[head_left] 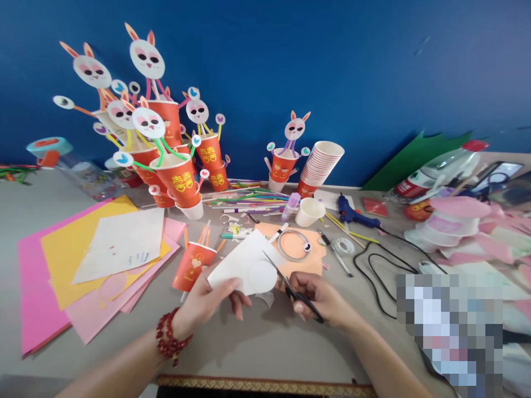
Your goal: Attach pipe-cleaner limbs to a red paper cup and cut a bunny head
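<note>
My left hand (207,301), with a red bead bracelet on the wrist, pinches a piece of white paper (244,265) held above the table. My right hand (317,296) grips black-handled scissors (290,287); the blades are parted and reach into the paper's right edge. A small white offcut (265,299) lies just under the paper. Behind the hands lie an orange paper sheet (298,257) with a ring of tape (292,245) on it and a red paper cup (191,266) on its side.
Pink, yellow and white sheets (95,254) are stacked at left. Red cups with rabbit faces (174,166) stand at the back, beside a stack of cups (319,163), coloured straws (249,200) and a white cup (309,211). A blue glue gun (352,213) and black cord (373,265) lie at right.
</note>
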Demonstrator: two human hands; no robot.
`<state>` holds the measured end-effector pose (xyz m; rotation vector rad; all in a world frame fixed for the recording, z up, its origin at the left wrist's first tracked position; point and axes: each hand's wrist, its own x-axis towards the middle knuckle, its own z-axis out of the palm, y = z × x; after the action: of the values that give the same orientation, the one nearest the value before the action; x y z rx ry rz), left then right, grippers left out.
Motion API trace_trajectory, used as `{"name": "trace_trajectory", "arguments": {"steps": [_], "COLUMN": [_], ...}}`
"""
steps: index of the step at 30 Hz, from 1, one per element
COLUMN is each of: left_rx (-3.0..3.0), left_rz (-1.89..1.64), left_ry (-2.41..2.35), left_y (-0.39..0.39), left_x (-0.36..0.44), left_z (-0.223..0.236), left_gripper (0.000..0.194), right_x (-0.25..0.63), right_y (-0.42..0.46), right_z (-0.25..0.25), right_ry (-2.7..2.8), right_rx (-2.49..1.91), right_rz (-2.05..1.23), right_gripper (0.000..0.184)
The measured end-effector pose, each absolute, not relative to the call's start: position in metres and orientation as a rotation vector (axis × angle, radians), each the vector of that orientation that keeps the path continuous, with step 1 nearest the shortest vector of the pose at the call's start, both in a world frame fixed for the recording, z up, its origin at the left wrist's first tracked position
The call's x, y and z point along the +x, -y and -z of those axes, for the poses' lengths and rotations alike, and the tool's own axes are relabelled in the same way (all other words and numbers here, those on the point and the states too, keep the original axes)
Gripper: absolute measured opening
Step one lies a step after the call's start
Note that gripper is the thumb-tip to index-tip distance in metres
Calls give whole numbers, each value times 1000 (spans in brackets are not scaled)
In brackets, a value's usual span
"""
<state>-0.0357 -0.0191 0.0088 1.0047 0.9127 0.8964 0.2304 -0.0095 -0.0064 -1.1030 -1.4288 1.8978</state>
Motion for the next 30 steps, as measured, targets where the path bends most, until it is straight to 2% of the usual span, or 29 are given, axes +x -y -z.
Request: {"name": "trace_trajectory", "arguments": {"steps": [5, 13, 20, 30], "left_rx": [1012, 1055, 1076, 1118], "left_rz": [-999, -1031, -1032, -1003], "left_ry": [-947, -1014, -1017, -1046], "left_y": [21, 22, 26, 27], "left_x": [-33, -26, -24, -23], "left_z": [-8, -22, -17, -19], "left_gripper": [25, 39, 30, 30], "right_x": [230, 221, 216, 216], "right_y": [9, 12, 15, 16], "right_z": [5, 4, 10, 12], "right_ry": [1459, 1438, 1391, 1366], "right_rx": [-1056, -1031, -1049, -1060], "right_rz": [-1858, -1828, -1818, -1811], "right_gripper": [58, 57, 56, 56]}}
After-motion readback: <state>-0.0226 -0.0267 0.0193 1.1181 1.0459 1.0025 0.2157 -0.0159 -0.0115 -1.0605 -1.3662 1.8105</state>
